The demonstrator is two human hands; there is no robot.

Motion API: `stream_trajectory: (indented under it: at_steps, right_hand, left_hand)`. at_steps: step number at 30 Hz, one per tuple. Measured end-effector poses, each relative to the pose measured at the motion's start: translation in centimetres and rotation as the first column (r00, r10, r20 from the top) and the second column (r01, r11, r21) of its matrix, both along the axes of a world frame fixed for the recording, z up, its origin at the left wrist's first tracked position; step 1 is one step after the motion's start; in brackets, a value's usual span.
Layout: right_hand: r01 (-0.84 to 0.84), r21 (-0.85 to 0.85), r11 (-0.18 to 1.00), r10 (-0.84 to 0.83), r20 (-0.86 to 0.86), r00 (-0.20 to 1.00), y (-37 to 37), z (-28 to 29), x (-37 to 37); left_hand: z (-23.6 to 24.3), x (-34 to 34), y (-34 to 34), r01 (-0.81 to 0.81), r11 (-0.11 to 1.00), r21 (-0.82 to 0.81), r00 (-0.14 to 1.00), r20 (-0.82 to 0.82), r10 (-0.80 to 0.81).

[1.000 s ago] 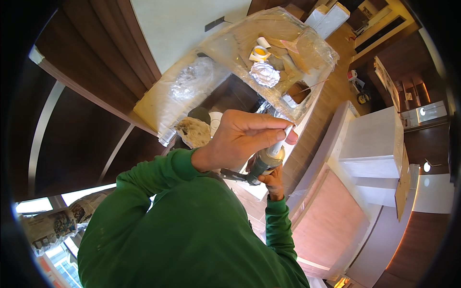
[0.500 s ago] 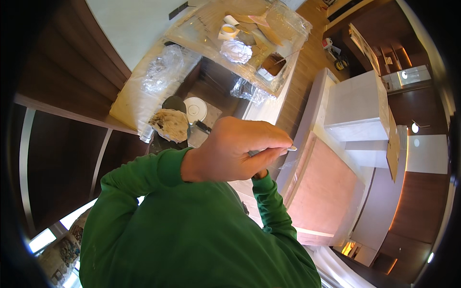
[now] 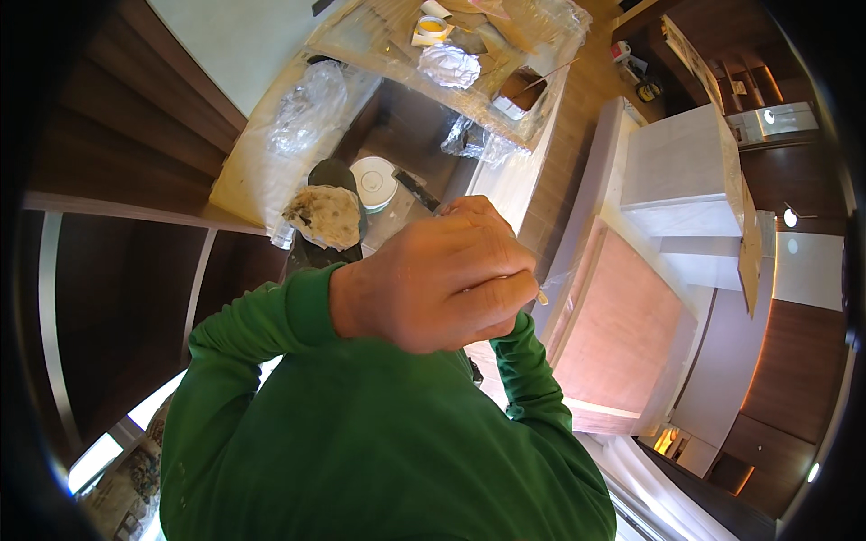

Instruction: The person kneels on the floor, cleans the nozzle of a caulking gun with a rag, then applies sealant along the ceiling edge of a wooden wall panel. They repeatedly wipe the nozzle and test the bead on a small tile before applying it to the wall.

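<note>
My left hand (image 3: 442, 279) is closed in front of my chest, in a green sleeve, with its back towards me. A small pale piece (image 3: 541, 296) pokes out by its fingers; its kind is hidden. Behind it is my right hand (image 3: 474, 209), mostly covered, with only some knuckles showing. From that hand a dark flat tool (image 3: 415, 190) sticks out to the upper left, and its grip is out of sight. Below the hands, a crumpled, stained cream cloth (image 3: 323, 216) lies over something dark, beside a white round lid (image 3: 373, 182).
Ahead stands a plastic-covered table (image 3: 361, 50) with a tape roll (image 3: 431, 27), crumpled white paper (image 3: 449, 67) and an open box (image 3: 521, 90). Clear plastic film (image 3: 307, 108) lies at left. To the right are a reddish wood panel (image 3: 622, 320) and a white cabinet (image 3: 681, 171).
My left hand has turned and come down slightly, its knuckles now facing me. The pale piece has dropped lower and is less visible. The dark tool has shifted up and right.
</note>
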State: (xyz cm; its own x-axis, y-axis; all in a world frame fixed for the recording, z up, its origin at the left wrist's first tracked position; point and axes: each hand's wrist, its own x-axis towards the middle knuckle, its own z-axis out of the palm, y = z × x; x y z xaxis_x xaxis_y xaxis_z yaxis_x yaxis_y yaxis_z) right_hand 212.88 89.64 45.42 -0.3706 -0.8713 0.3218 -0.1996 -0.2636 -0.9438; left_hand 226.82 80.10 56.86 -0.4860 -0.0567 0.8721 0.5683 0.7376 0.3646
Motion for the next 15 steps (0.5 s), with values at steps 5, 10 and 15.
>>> stream_trajectory:
  at_steps: [5, 10, 15]
  right_hand:
    - [-0.017, 0.076, 0.997, 0.009, 0.096, 0.995, 0.1, -1.3, 0.5]
    - [-0.069, 0.090, 0.993, 0.059, 0.115, 0.992, 0.2, -3.6, 0.5]
    - [0.014, 0.100, 0.995, -0.009, -0.055, 0.998, 0.8, -5.5, 0.4]
  left_hand:
    - [-0.4, -0.1, -0.2, -0.167, 0.971, -0.169, 0.986, -0.054, 0.160]
    - [-0.5, 0.4, -0.8, -0.193, 0.964, -0.181, 0.979, 0.026, 0.201]
    - [-1.1, 1.6, -3.8, -0.190, 0.974, -0.120, 0.973, 0.109, 0.204]
